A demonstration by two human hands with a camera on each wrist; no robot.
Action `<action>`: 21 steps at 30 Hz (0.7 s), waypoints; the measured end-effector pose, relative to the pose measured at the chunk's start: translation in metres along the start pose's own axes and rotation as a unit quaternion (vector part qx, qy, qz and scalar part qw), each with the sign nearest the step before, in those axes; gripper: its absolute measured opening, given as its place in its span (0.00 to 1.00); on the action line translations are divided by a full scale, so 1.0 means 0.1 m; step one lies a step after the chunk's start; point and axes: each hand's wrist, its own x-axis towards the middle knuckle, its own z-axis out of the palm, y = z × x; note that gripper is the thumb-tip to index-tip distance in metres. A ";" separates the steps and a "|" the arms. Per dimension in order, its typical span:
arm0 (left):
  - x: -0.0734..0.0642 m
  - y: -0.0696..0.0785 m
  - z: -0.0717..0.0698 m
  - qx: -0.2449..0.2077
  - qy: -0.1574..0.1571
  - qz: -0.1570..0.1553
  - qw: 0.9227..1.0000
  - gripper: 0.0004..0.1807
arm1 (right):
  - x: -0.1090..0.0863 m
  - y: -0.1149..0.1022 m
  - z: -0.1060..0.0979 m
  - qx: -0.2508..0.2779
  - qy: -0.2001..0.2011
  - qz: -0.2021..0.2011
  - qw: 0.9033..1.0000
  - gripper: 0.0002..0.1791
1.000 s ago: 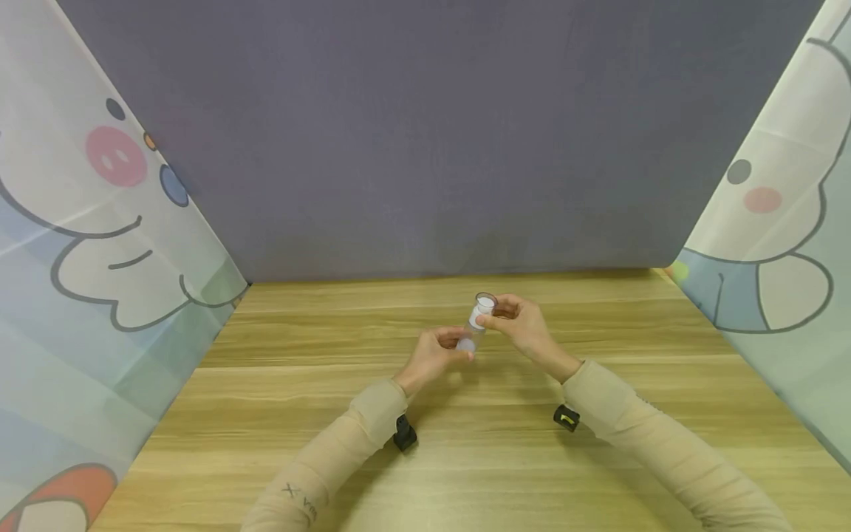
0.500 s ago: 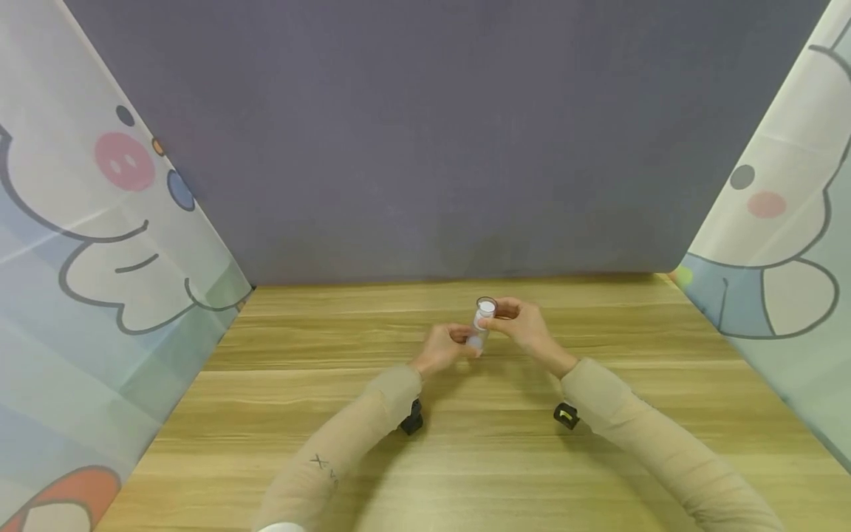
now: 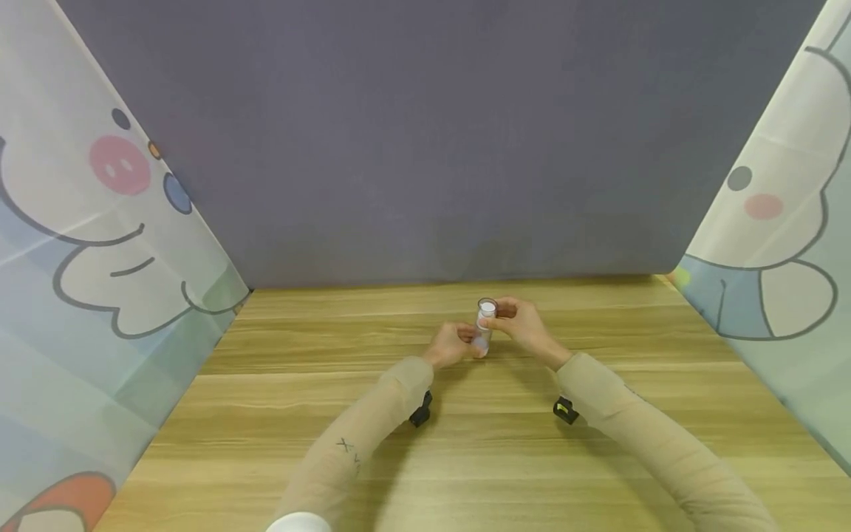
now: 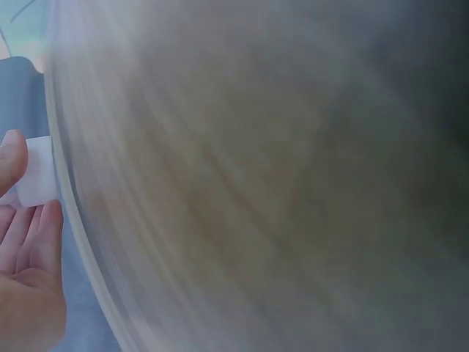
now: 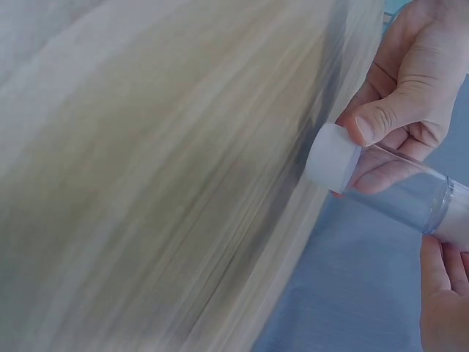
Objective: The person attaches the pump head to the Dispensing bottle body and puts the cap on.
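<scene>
A slim clear bottle (image 3: 484,335) with white ends is held between both hands, slightly tilted, over the wooden table in the head view. My left hand (image 3: 454,345) grips its lower end. In the right wrist view, that hand's thumb lies beside a white cap (image 5: 331,158), by the clear tube. The upper end, with a round rim (image 3: 487,304), is pinched by my right hand (image 3: 525,330) between thumb and fingers. In the left wrist view, only part of the left hand (image 4: 29,293) and a white piece (image 4: 38,172) show at the left edge.
The wooden table (image 3: 532,473) ends at a dark grey backdrop (image 3: 439,148). Cartoon-printed curtains stand left (image 3: 86,310) and right (image 3: 784,295). Black wrist devices hang under both sleeves, left (image 3: 421,411) and right (image 3: 566,410). A white rounded thing (image 3: 299,523) shows at the bottom edge.
My left hand has shifted right and slightly away, swinging the bottle's lower end right, so it stands more upright. The right hand has barely moved. A white rounded thing has appeared at the bottom.
</scene>
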 end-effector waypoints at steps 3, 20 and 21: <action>0.02 -0.02 0.02 0.010 -0.004 -0.001 1.000 0.23 | 0.01 0.03 0.00 -0.006 -0.007 0.001 1.000 0.24; 0.00 0.00 0.05 0.034 -0.032 -0.001 0.999 0.25 | 0.00 0.04 0.06 -0.031 -0.025 0.001 0.999 0.27; -0.01 0.00 0.05 0.034 -0.033 -0.002 0.999 0.25 | 0.00 0.04 0.06 -0.029 -0.024 0.002 0.999 0.27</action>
